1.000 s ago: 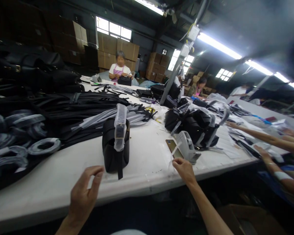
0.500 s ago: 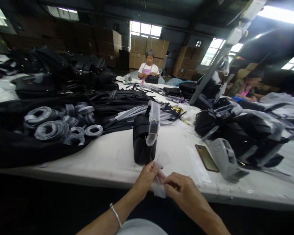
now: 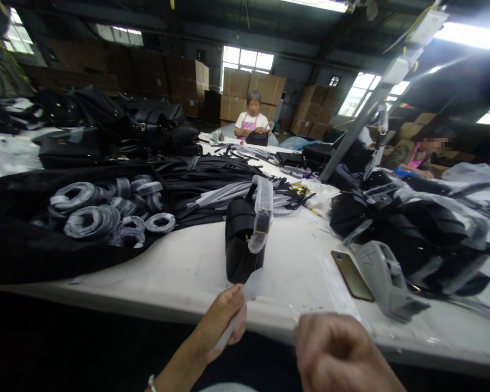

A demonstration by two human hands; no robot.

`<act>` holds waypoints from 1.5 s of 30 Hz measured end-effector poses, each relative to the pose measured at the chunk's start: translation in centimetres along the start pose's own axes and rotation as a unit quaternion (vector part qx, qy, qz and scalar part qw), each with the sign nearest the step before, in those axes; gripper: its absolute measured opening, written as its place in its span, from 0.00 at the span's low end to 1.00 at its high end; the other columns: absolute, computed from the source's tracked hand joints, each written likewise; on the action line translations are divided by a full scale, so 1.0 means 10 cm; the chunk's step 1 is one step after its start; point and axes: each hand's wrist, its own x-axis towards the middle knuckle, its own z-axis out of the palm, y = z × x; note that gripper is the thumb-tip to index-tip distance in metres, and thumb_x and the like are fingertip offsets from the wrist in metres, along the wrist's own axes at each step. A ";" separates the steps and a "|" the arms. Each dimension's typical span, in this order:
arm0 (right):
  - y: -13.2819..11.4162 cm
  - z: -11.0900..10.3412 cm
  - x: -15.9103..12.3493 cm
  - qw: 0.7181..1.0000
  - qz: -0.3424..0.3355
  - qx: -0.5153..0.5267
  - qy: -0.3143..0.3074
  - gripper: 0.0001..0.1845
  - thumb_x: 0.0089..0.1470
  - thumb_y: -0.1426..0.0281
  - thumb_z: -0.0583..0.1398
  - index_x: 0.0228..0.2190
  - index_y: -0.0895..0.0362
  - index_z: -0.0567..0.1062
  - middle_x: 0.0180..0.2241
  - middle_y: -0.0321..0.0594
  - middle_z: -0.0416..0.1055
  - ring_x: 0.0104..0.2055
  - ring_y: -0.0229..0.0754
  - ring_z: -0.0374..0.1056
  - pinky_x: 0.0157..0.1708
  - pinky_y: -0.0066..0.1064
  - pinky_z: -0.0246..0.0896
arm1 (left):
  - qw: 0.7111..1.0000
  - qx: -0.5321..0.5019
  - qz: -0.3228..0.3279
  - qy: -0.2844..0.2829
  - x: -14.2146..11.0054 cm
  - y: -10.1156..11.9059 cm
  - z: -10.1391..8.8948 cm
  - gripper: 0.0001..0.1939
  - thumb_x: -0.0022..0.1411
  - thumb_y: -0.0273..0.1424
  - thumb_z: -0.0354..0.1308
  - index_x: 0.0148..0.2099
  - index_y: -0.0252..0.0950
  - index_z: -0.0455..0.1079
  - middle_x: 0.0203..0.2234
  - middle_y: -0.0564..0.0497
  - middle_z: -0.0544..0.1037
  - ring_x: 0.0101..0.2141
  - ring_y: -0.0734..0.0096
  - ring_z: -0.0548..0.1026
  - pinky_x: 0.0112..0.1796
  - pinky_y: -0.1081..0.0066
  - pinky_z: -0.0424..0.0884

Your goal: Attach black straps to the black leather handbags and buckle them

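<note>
My left hand (image 3: pixel 225 318) is closed around a strip of translucent white film (image 3: pixel 253 284), which sticks out above and below the fingers. My right hand (image 3: pixel 337 348), blurred and close to the camera, is curled in over the table's front edge; whatever its fingers may hold cannot be made out. Just beyond my left hand, a black handbag (image 3: pixel 240 239) stands upright on the white table (image 3: pixel 196 256). Clear plastic wrap (image 3: pixel 263 212) covers its raised handle.
Rolled grey-white strips (image 3: pixel 92 220) and black straps (image 3: pixel 212 166) lie to the left. At right are a phone (image 3: pixel 353 275), a tape dispenser (image 3: pixel 386 277) and piled black bags (image 3: pixel 424 223). A metal post (image 3: pixel 351 125) slants upward. Two people (image 3: pixel 251 122) work farther back.
My hands have come apart. The left has shifted left and down with the film, while the right has moved right and nearer the camera. The bag stays standing.
</note>
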 end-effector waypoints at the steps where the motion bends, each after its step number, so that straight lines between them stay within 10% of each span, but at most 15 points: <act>1: 0.13 -0.04 0.16 0.998 0.013 -0.009 0.053 0.16 0.43 0.58 0.69 0.18 0.57 0.74 0.16 0.34 0.65 0.17 0.33 0.58 0.17 0.25 0.53 | 1.000 -0.011 0.000 -0.002 -0.04 0.02 0.00 0.20 0.59 0.48 0.60 0.38 0.36 0.63 0.09 0.65 0.59 0.08 0.87 0.45 0.12 0.81 0.42; 4: 0.48 -0.12 0.53 0.984 0.031 -0.062 0.166 0.18 0.39 0.59 0.71 0.19 0.58 0.72 0.16 0.33 0.65 0.19 0.34 0.58 0.19 0.25 0.53 | 0.999 -0.027 -0.013 -0.012 -0.11 0.05 0.01 0.19 0.61 0.47 0.58 0.41 0.35 0.67 0.08 0.66 0.57 0.09 0.88 0.43 0.13 0.81 0.42; 9: 0.61 -0.01 0.67 0.998 0.017 0.017 0.052 0.25 0.40 0.60 0.71 0.40 0.57 0.77 0.36 0.41 0.76 0.34 0.43 0.70 0.35 0.32 0.64 | 0.993 0.026 -0.095 -0.068 -0.12 -0.03 -0.02 0.23 0.61 0.51 0.55 0.41 0.35 0.67 0.07 0.64 0.58 0.07 0.85 0.45 0.12 0.80 0.43; 15: 0.65 0.13 0.71 0.995 0.017 0.019 0.101 0.16 0.45 0.60 0.69 0.22 0.59 0.75 0.20 0.34 0.71 0.24 0.36 0.63 0.28 0.28 0.59 | 0.988 0.137 -0.013 -0.069 -0.14 -0.06 -0.04 0.29 0.54 0.54 0.61 0.44 0.33 0.68 0.25 0.52 0.74 0.22 0.79 0.66 0.22 0.79 0.59; 24: 0.89 0.26 0.82 0.987 -0.011 -0.096 0.128 0.17 0.50 0.57 0.64 0.25 0.60 0.77 0.24 0.36 0.71 0.29 0.40 0.64 0.31 0.29 0.58 | 0.975 0.176 0.067 0.117 0.00 -0.16 -0.16 0.23 0.52 0.48 0.65 0.29 0.34 0.61 0.20 0.59 0.62 0.22 0.79 0.58 0.24 0.77 0.55; 34: 0.85 0.33 0.90 0.986 0.013 -0.007 0.163 0.17 0.42 0.59 0.69 0.22 0.58 0.71 0.20 0.31 0.65 0.25 0.36 0.60 0.28 0.28 0.55 | 0.948 0.240 0.120 0.169 -0.02 -0.05 -0.14 0.17 0.55 0.43 0.63 0.27 0.34 0.67 0.20 0.56 0.68 0.23 0.75 0.65 0.26 0.76 0.62; 45: 1.14 0.08 1.01 0.962 0.035 -0.173 0.208 0.13 0.40 0.61 0.68 0.27 0.58 0.80 0.23 0.37 0.74 0.26 0.42 0.67 0.29 0.33 0.60 | 0.878 0.390 0.145 0.238 -0.16 0.08 -0.33 0.09 0.53 0.32 0.59 0.23 0.36 0.69 0.17 0.56 0.69 0.23 0.73 0.65 0.27 0.75 0.60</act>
